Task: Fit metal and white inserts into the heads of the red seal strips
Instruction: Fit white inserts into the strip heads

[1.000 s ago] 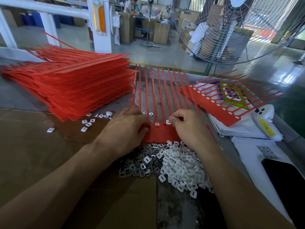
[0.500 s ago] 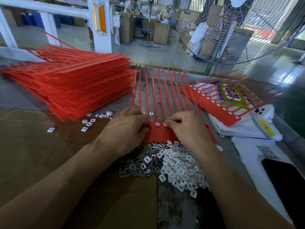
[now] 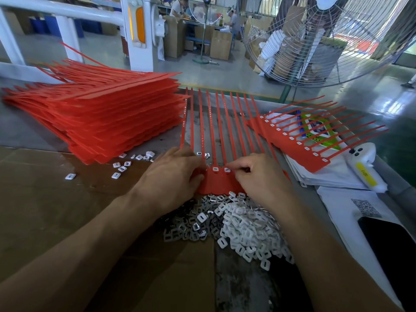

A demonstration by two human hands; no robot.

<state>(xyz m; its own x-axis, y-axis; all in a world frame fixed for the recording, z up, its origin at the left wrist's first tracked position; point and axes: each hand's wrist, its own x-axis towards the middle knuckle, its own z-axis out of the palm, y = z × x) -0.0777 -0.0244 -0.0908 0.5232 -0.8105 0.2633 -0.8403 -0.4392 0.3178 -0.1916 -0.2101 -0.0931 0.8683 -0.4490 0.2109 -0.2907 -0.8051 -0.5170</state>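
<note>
— What's nearest you?

— The heap of white and metal inserts (image 3: 234,224), just under my wrists.

— And your hands?

— My left hand (image 3: 173,179) lies on the left end of the red seal strip set (image 3: 221,183), fingers loosely bent, pressing its heads down. My right hand (image 3: 258,176) is curled, fingertips pinching at a white insert (image 3: 227,170) in a head.

— Beyond that?

— A tall stack of red strips (image 3: 108,115) at far left, a filled set (image 3: 299,143) on papers at right.

— We see smooth red plastic seal strips (image 3: 216,131) and a pile of matt white inserts (image 3: 245,230).
— We also see dull grey metal inserts (image 3: 184,230) on rough brown cardboard (image 3: 56,199).
</note>
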